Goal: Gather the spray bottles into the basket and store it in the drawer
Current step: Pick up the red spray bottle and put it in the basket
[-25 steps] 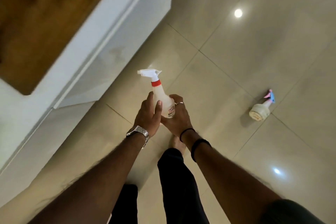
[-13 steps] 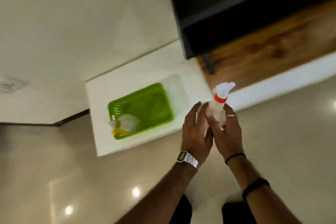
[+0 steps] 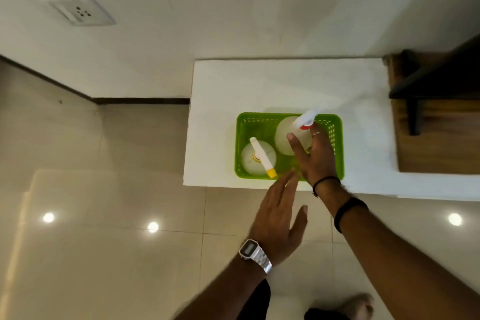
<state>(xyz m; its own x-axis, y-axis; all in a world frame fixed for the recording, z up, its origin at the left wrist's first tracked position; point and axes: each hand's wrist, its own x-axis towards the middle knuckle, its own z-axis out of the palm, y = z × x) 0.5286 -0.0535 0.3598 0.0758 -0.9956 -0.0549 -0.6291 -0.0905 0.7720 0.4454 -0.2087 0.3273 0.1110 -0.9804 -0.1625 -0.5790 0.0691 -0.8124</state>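
Observation:
A green plastic basket [image 3: 259,120] sits on a low white cabinet top [image 3: 259,80]. Inside at its left stands a clear spray bottle with a yellow nozzle [image 3: 257,156]. A second clear spray bottle with a red collar [image 3: 285,132] stands in the basket's right half. My right hand [image 3: 315,156] is over the basket with fingers around that bottle's neck. My left hand [image 3: 279,218] hovers open in front of the cabinet edge, holding nothing, a metal watch on its wrist.
A wooden surface [image 3: 439,138] with a dark bracket [image 3: 415,101] adjoins the cabinet on the right. A wall socket [image 3: 81,11] is on the white wall at upper left. Glossy beige floor tiles [image 3: 104,241] spread below, with my bare foot [image 3: 359,302] at bottom.
My view swung from the floor to the cabinet. The red-collared bottle went from both hands down into the basket's right half. My left hand let go and drew back.

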